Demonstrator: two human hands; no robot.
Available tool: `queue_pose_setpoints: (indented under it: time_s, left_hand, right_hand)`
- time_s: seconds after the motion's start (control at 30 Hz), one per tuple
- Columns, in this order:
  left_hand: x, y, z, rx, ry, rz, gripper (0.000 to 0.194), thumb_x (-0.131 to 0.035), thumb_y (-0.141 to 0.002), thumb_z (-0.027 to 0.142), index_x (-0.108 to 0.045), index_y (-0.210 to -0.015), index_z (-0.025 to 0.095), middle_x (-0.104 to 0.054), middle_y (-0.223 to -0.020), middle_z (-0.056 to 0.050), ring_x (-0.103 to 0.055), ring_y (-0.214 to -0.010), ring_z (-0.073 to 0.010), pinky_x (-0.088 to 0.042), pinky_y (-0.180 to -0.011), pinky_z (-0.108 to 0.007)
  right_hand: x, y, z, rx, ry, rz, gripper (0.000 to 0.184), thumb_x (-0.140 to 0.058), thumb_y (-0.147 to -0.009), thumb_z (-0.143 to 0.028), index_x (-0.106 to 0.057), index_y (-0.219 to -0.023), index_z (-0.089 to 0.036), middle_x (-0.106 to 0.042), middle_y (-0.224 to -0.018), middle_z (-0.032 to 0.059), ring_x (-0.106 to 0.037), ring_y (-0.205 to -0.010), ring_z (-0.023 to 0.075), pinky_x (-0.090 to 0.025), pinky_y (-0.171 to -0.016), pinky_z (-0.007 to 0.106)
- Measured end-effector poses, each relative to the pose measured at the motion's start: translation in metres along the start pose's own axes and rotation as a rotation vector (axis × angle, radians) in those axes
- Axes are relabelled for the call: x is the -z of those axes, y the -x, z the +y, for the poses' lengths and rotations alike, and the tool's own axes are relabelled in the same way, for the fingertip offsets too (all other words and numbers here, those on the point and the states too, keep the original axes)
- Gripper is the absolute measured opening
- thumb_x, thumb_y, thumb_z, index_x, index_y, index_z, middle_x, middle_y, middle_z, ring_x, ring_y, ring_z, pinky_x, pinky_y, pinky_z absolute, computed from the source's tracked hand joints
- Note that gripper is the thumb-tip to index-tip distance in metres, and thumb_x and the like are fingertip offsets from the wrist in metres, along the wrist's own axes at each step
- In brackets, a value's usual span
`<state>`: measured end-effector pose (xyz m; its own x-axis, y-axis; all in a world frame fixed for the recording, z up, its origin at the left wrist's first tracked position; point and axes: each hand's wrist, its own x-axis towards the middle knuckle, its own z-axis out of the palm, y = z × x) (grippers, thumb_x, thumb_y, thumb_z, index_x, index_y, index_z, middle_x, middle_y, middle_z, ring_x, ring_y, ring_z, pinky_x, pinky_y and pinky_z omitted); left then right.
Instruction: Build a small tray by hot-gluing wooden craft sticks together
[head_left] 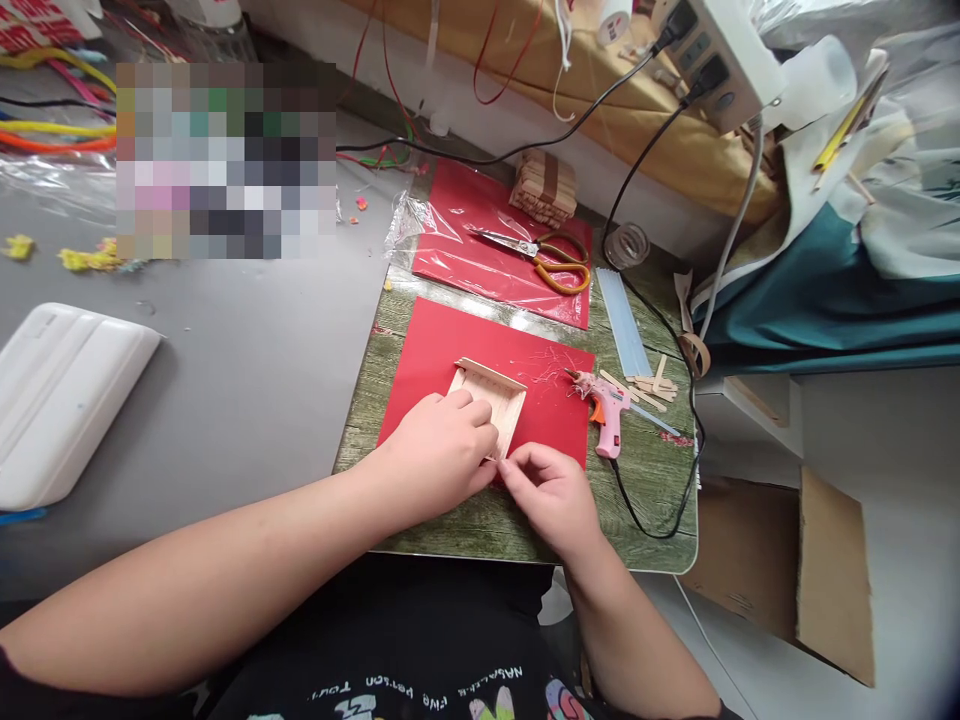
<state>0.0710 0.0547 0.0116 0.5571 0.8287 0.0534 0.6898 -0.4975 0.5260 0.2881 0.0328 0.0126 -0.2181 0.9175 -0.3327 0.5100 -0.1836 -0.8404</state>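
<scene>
Fingers of your left hand (439, 452) curl over the craft-stick panel (508, 405), seemingly steadying it on the red sheet (431, 350); their grip is hidden. Your right hand (559, 495), thumb and forefinger nearly together, meets its near edge, any pinch unclear. The glue gun (611, 412) lies handy.

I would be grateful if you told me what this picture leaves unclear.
All in the head view:
- Near left part of the wooden piece: hidden by the left hand.
- Anything between the right hand's thumb and finger: too small to tell.
- Whatever lies behind the pixelated patch: masked.
- Far end of the white case: cut off by the left edge.
</scene>
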Motion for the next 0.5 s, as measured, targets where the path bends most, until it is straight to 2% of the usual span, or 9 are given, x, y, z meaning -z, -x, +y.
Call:
queue_pose_setpoints:
  time_s: [0.2, 0.5]
  left_hand:
    - [0.0, -0.001, 0.0, -0.005, -0.012, 0.007, 0.025, -0.061, -0.1, 0.031, -0.073, -0.084, 0.017, -0.065, -0.089, -0.008, -0.056, -0.09, -0.0239, -0.038, -0.072, -0.037]
    - [-0.001, 0.0, -0.002, -0.004, -0.01, 0.004, 0.028, -0.058, -0.102, 0.032, -0.071, -0.082, 0.017, -0.064, -0.088, -0.008, -0.055, -0.089, -0.0242, -0.038, -0.071, -0.038]
  right_hand:
    - [-0.012, -0.001, -0.002, 0.053, 0.007, 0.039, 0.03, -0.065, -0.099, -0.037, -0.059, -0.075, -0.02, -0.058, -0.066, -0.0016, -0.051, -0.059, 0.0131, -0.042, -0.058, 0.027]
    - [-0.018, 0.002, 0.009, 0.141, 0.063, 0.113, 0.023, -0.062, -0.101, -0.033, -0.061, -0.081, -0.02, -0.058, -0.07, -0.0011, -0.049, -0.061, 0.014, -0.041, -0.059, 0.028]
